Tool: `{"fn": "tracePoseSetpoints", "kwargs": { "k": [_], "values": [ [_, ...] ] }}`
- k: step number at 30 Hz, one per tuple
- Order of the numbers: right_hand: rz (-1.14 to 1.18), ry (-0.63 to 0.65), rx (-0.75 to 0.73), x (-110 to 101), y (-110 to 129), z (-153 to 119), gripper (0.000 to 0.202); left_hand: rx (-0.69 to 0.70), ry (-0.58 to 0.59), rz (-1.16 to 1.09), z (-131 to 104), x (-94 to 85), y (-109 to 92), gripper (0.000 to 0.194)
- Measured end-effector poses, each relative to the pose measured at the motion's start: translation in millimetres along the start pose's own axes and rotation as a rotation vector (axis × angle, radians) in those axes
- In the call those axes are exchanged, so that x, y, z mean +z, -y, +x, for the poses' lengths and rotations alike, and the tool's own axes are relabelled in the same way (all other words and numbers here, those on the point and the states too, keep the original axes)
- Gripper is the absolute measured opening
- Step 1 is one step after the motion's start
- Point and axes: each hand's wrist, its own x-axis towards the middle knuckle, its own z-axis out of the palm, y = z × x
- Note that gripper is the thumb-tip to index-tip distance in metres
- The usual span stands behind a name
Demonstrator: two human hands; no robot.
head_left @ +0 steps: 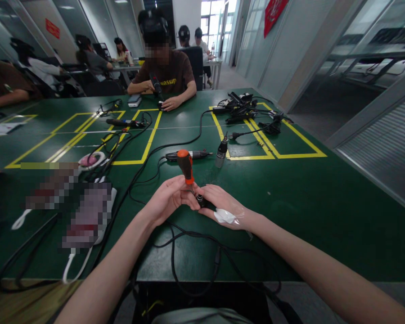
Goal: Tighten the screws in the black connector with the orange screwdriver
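A person's left grip (170, 198) was pinched around the shaft of a near-upright orange-and-black screwdriver (186, 167), just beside the dark cylindrical part (200, 200) that the right grip (224, 202) clasped over the bench (307, 207), apparently to steady both, while a corded driver (191, 155) lay beyond.

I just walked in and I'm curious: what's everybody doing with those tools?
The person's left hand holds a screwdriver with its handle up. The right hand holds a small dark part near the screwdriver's lower end; whether the two touch is hard to see. Across the table, someone else holds a power tool.
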Motion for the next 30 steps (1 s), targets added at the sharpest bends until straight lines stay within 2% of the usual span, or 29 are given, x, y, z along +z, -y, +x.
{"fn": "tracePoseSetpoints", "kwargs": {
  "k": [6,11,17,23,30],
  "values": [
    [-0.011,0.012,0.005,-1.0,1.0,0.2,0.024,0.031,-0.001,0.014,-0.6,-1.1,1.6,0.038],
    [-0.006,-0.006,-0.004,0.1,-0.1,-0.7,0.027,-0.002,0.0,-0.012,-0.1,-1.2,0.9,0.043],
    [0.009,0.007,-0.008,-0.9,0.5,0.0,0.028,0.03,-0.01,0.001,-0.5,-1.0,2.0,0.035],
    [-0.002,0.001,0.005,1.4,-1.9,-0.7,0.025,0.001,-0.026,-0.027,0.4,-0.8,2.1,0.045],
    [-0.009,-0.011,-0.015,2.8,-3.4,-0.8,0.025,0.025,0.003,-0.014,-0.1,0.2,0.9,0.038]
  ]
}}
